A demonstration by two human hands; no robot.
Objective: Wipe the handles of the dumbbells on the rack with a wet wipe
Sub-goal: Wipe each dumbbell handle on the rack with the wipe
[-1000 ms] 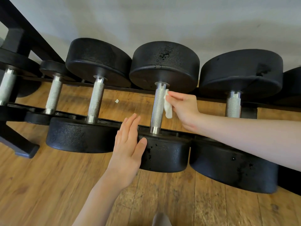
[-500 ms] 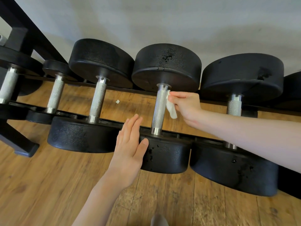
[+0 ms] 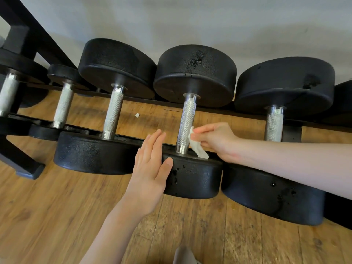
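Right hand [image 3: 215, 141] fingers pinch white wet wipe [image 3: 197, 147] against lower right side of knurled dumbbell handle [image 3: 185, 123], on rack [image 3: 22, 44]. Left hand [image 3: 150, 168] fingers straight, together, flat against near weight head [image 3: 192, 178].

Clearance around the knurled handles on the dumbbell rack [image 3: 22, 44].
Open gaps separate neighbouring handles above the wooden floor [image 3: 57, 216]; black heads close each gap front and back. The right hand [image 3: 215, 141] with its wet wipe [image 3: 197, 147] fills the gap right of the middle handle [image 3: 186, 122]; the left hand [image 3: 150, 168] blocks the near left.
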